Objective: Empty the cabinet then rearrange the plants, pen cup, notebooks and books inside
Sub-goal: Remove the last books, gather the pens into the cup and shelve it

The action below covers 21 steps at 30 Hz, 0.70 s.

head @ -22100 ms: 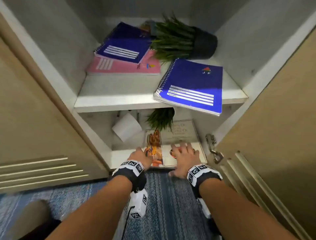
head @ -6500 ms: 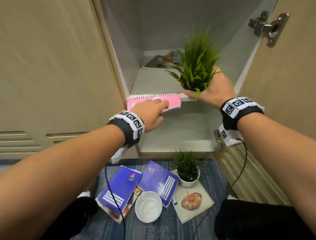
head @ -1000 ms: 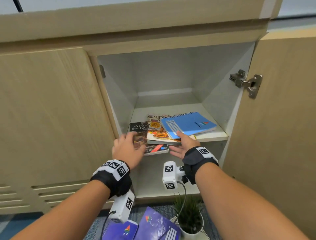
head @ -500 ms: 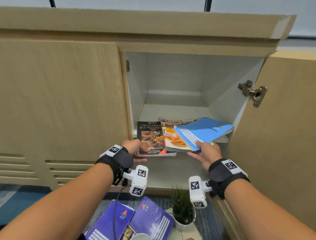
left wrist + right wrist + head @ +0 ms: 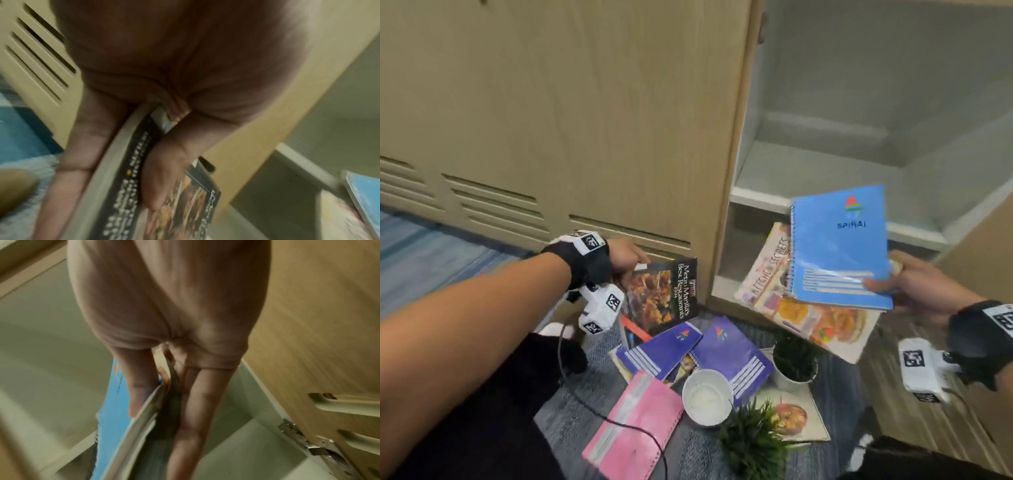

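Observation:
My left hand [image 5: 631, 263] grips a dark restaurant-guide book [image 5: 661, 298] by its top edge, held low in front of the closed cabinet door. In the left wrist view, my thumb [image 5: 160, 170] lies on the cover of that book [image 5: 127, 186]. My right hand [image 5: 893, 284] pinches a light blue spiral notebook [image 5: 839, 246] together with a cookbook [image 5: 791, 308] beneath it, out in front of the open cabinet [image 5: 818, 181]. In the right wrist view, my thumb [image 5: 139, 386] presses on the blue notebook [image 5: 111, 402]. Both shelves in view are bare.
On the blue carpet lie two purple notebooks [image 5: 661, 349] [image 5: 732, 356], a pink notebook [image 5: 633, 425], a white pen cup [image 5: 707, 397], a white-potted plant [image 5: 794, 359] on a book [image 5: 794, 418], and a second plant [image 5: 753, 442]. The open door [image 5: 979, 257] stands at the right.
Both hands have pulled the books and the blue notebook off the upper shelf and lowered them toward the floor. The head view has tilted down.

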Motion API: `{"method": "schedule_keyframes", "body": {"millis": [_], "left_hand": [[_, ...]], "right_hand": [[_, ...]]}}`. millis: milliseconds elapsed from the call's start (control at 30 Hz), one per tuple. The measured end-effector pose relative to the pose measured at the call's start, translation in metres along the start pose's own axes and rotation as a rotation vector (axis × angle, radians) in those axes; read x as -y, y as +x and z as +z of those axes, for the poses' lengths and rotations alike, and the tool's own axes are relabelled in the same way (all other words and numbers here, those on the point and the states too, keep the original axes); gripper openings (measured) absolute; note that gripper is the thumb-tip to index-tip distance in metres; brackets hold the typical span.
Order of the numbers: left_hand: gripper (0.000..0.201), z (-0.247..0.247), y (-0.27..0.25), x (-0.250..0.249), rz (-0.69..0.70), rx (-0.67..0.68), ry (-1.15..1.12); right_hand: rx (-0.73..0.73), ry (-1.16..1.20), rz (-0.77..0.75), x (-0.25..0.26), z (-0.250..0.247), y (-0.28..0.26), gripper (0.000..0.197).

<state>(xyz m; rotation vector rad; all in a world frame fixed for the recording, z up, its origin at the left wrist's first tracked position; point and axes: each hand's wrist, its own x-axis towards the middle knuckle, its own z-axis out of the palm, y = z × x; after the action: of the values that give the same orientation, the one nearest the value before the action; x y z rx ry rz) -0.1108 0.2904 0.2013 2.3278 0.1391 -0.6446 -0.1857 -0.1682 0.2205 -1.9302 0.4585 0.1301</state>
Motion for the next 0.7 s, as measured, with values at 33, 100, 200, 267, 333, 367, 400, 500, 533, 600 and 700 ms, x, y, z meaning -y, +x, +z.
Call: {"method": "schedule_keyframes", "body": {"millis": [33, 100, 200, 267, 333, 367, 400, 500, 533, 600, 700], "left_hand": [[0.034, -0.002, 0.005, 0.013, -0.01, -0.058, -0.023], [0.03, -0.004, 0.018, 0.037, -0.036, -0.135, -0.035], [0.034, 0.0, 0.033, 0.078, -0.093, -0.156, -0.006], [0.035, 0.007, 0.04, 0.103, -0.127, -0.201, 0.013], [0.035, 0.016, 0.046, 0.128, -0.161, -0.26, 0.011], [0.034, 0.02, 0.049, 0.142, -0.181, -0.272, -0.016], [0.034, 0.025, 0.053, 0.154, -0.19, -0.278, -0.055], [0.031, 0.036, 0.073, 0.197, -0.241, -0.3, -0.225], [0.032, 0.039, 0.082, 0.209, -0.245, -0.311, -0.265], [0.042, 0.046, 0.095, 0.228, -0.265, -0.31, -0.319], [0.046, 0.055, 0.095, 0.232, -0.298, -0.31, -0.312]], "right_hand": [[0.053, -0.056, 0.023, 0.003, 0.009, -0.003, 0.042], [0.144, -0.165, 0.057, 0.006, 0.033, -0.007, 0.038], [0.299, -0.222, 0.118, 0.004, 0.091, -0.015, 0.03], [0.386, -0.203, 0.151, -0.003, 0.132, -0.019, 0.028], [0.423, -0.168, 0.182, -0.014, 0.173, -0.024, 0.024], [0.433, -0.147, 0.202, -0.02, 0.194, -0.027, 0.025], [0.448, -0.125, 0.226, -0.029, 0.213, -0.031, 0.027], [0.463, -0.092, 0.301, -0.063, 0.27, -0.037, 0.038], [0.456, -0.085, 0.316, -0.074, 0.287, -0.039, 0.039], [0.419, -0.059, 0.346, -0.09, 0.314, -0.045, 0.034], [0.409, 0.062, 0.423, -0.104, 0.339, -0.051, 0.035]]}}
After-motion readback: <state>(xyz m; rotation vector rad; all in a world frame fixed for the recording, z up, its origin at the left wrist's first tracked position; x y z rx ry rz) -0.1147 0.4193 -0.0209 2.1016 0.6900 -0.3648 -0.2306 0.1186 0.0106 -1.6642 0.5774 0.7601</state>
